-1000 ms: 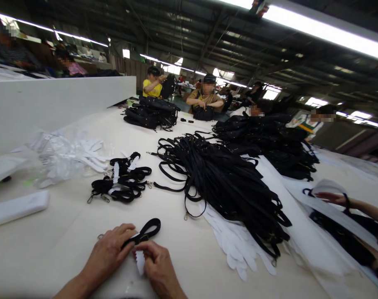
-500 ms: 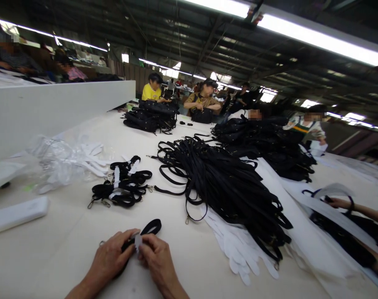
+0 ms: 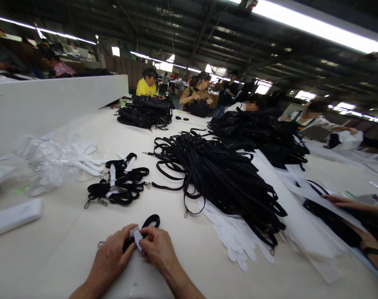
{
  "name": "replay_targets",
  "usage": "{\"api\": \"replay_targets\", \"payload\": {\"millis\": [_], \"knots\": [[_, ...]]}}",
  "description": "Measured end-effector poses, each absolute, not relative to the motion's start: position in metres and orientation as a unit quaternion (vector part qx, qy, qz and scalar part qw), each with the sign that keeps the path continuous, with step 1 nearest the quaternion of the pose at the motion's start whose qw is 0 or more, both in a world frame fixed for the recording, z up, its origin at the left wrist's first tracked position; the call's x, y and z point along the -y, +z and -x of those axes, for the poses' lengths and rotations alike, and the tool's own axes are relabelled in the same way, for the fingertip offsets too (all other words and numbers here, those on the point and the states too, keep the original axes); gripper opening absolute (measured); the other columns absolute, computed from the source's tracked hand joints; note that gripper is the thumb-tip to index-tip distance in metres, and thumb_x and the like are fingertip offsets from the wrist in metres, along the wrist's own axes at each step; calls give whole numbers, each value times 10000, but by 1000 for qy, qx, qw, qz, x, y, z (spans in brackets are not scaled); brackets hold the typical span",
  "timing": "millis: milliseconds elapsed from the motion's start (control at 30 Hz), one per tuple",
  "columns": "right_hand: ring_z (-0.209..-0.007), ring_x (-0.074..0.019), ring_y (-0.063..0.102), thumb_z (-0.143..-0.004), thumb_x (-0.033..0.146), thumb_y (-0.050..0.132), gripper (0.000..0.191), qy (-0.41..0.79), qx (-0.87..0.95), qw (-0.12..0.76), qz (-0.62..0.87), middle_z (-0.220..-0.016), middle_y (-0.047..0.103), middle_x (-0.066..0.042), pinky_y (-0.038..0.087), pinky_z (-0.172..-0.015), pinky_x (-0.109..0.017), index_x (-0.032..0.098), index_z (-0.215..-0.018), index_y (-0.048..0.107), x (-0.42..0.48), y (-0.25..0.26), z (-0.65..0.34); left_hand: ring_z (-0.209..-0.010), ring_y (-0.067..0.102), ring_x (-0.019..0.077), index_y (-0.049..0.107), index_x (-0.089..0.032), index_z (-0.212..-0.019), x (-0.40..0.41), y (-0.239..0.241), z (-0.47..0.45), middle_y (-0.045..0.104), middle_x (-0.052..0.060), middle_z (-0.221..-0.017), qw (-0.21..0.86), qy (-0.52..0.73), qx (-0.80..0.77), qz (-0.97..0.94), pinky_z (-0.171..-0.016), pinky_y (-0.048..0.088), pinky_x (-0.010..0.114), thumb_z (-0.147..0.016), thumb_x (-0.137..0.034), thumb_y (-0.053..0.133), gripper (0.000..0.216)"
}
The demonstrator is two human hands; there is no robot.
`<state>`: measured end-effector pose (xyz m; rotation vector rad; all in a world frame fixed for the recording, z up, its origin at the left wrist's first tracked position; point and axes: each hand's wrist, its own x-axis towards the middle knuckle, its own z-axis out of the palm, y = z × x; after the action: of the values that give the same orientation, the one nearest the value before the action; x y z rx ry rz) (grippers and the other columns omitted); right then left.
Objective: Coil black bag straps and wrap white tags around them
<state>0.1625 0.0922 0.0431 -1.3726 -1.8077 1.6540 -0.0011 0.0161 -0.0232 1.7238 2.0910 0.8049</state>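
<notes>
Near the front of the table, my left hand [image 3: 112,253] is closed around a folded black strap [image 3: 152,221], whose loop sticks out beyond my fingers. A metal clip [image 3: 101,244] shows beside that hand. My right hand [image 3: 159,249] pinches a white strip with a toothed edge [image 3: 137,238], which lies across the strap between both hands. Behind them sits a small group of bundled black straps [image 3: 123,187] with white toothed bands around them and metal clips. A large heap of loose black straps [image 3: 220,174] spreads to the right, over white paper strips [image 3: 235,238].
Clear plastic bags [image 3: 48,160] and a white block [image 3: 16,216] lie at left, before a white partition [image 3: 58,97]. Piles of black bags [image 3: 145,112] stand farther back. Co-workers are around the table; one person's hands [image 3: 347,203] work at the right edge.
The white strip has turned and shows more of its face between my fingers. My hands have barely moved. Across the table at right, a co-worker has reached out with white sheets.
</notes>
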Motion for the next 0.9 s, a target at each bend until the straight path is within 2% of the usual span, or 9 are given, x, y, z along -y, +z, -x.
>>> {"api": "replay_targets", "payload": {"millis": [367, 600, 767, 900], "knots": [[-554, -93, 602, -736, 253, 671, 130, 502, 683, 147, 510, -606, 671, 33, 386, -522, -162, 239, -822, 767, -99, 38, -158, -955, 659, 261, 481, -277, -1238, -15, -13, -5, 705, 42, -1090, 161, 259, -746, -593, -849, 500, 417, -913, -302, 488, 325], [-518, -103, 612, -742, 200, 614, 122, 510, 664, 114, 535, -569, 663, 25, 424, -526, -169, 202, -780, 731, -97, 37, -155, -923, 658, 244, 515, -274, -1208, -14, -12, -4, 706, 39, -1084, 150, 269, -732, -608, -841, 497, 398, -896, -273, 496, 313], [-495, -128, 616, -716, 203, 622, 98, 545, 626, 110, 547, -555, 659, 10, 425, -449, -179, 189, -760, 708, -99, 29, -152, -881, 683, 242, 549, -281, -1170, -15, -17, -1, 725, 27, -1043, 131, 271, -726, -618, -785, 523, 375, -863, -282, 532, 308], [-458, -116, 591, -698, 199, 617, 94, 573, 595, 120, 550, -525, 638, 9, 410, -416, -166, 175, -744, 695, -100, 28, -152, -880, 673, 240, 537, -264, -1189, -14, -13, -3, 722, 43, -1042, 112, 281, -720, -625, -815, 521, 384, -890, -285, 517, 301]]}}
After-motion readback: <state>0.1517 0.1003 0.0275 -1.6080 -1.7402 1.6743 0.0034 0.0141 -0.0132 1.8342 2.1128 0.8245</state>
